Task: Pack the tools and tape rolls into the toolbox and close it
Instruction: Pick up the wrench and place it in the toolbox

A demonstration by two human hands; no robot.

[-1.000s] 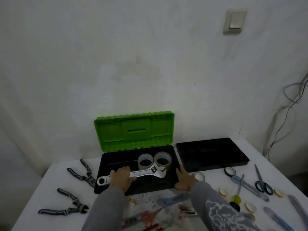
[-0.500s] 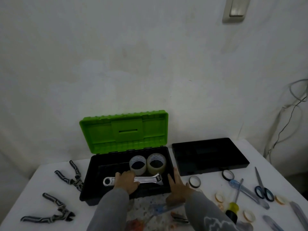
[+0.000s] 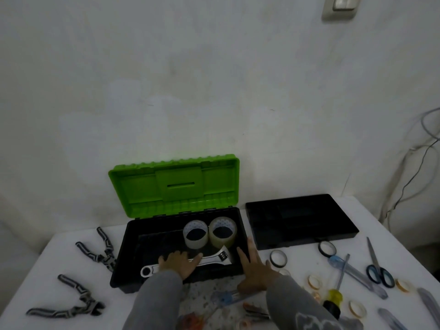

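The black toolbox (image 3: 123,248) stands open on the white table, its green lid (image 3: 176,184) leaning back against the wall. Two clear tape rolls (image 3: 195,234) (image 3: 222,231) stand upright inside at the right. A silver adjustable wrench (image 3: 216,257) lies along the box's front, inside it. My left hand (image 3: 178,264) rests on the wrench's handle with fingers spread. My right hand (image 3: 256,270) lies flat with straight fingers against the box's front right corner.
A black insert tray (image 3: 300,220) sits right of the box. Two pliers (image 3: 100,248) (image 3: 71,302) lie on the left. On the right lie small tape rolls (image 3: 278,258) (image 3: 326,248), a yellow-handled screwdriver (image 3: 335,296), scissors (image 3: 376,267) and knives. Cables hang at the far right.
The wrench went from resting across the box's front rim down into the box. My left hand's grip on it loosened to spread fingers. My right hand stayed at the corner.
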